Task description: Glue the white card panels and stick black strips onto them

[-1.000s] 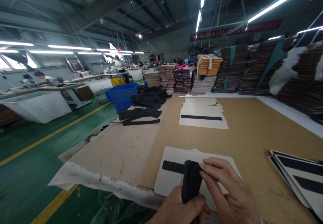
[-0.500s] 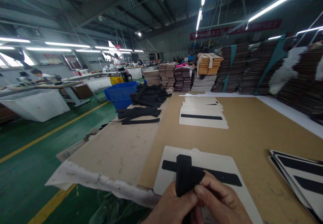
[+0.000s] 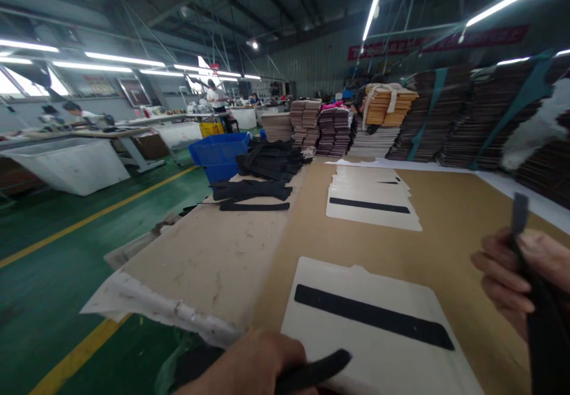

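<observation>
A cream panel with rounded corners lies in front of me, with a wide black strip across it. At the panel's near left, my left hand is closed round a black fabric strip, whose end sticks out to the right over the panel. My right hand is raised at the right edge, gripping another dark strip with its tip pointing up. Below that hand the dark material runs out of view. Whether the two held pieces join cannot be seen.
Overlapping cream panels with a black strip lie farther back on the brown board. Black strips are heaped at the left near a blue bin. Tall stacks line the far edge. People work at tables at far left.
My hands were together over the panel holding folded black strips. Now they are apart: the right has moved up and right, the left down and left, each with black material.
</observation>
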The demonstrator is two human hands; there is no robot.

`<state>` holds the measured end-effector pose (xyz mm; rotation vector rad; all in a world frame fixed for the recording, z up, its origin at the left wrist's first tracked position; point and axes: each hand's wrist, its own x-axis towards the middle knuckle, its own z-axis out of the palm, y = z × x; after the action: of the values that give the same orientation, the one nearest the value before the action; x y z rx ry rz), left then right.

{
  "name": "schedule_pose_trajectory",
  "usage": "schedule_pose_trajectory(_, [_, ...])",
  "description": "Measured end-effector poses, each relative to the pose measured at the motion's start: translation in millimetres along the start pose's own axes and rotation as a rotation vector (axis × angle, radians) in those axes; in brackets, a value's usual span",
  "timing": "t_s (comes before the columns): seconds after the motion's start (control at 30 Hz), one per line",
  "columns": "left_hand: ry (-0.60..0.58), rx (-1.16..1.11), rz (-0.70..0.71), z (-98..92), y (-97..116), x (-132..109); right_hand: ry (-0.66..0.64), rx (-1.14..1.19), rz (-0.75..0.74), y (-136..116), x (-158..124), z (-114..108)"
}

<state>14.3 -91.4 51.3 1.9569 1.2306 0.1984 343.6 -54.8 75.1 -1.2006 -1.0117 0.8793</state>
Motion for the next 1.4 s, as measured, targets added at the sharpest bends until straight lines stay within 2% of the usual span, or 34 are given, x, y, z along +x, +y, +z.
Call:
schedule_pose_trajectory(0.07, [0.084, 0.197, -0.011, -4.3, -9, 8, -0.225, -0.067, 0.203, 1, 8, 16])
schedule_pose_trajectory(0.13, [0.149, 0.358, 0.057, -1.9, -23, 24, -0.490, -0.209, 0.348, 9, 15, 41])
schedule_pose_trajectory(0.2, [0.218, 0.443, 0.122, 3.8, -36, 42, -0.685, -0.358, 0.367, 21, 23, 67])
schedule_pose_trajectory(0.3, [0.270, 0.437, 0.151, 11.4, -50, 60, -0.809, -0.526, 0.231, 42, 35, 101])
schedule_pose_trajectory(0.43, [0.283, 0.412, 0.146, 14.8, -57, 64, -0.856, -0.597, 0.135, 64, 46, 127])
schedule_pose_trajectory(0.6, [0.285, 0.451, 0.182, 16.6, -63, 64, -0.890, -0.650, 0.136, 83, 49, 141])
schedule_pose_trajectory(0.73, [0.279, 0.479, 0.176, 18.3, -67, 66, -0.926, -0.731, 0.111, 93, 51, 146])
schedule_pose_trajectory(1.0, [0.312, 0.505, 0.121, 18.7, -63, 63, -0.899, -0.811, 0.107, 98, 53, 154])
schedule_pose_trajectory(1.4, [0.255, 0.605, 0.151, 15.9, -62, 66, -0.926, -0.833, 0.050, 108, 56, 154])
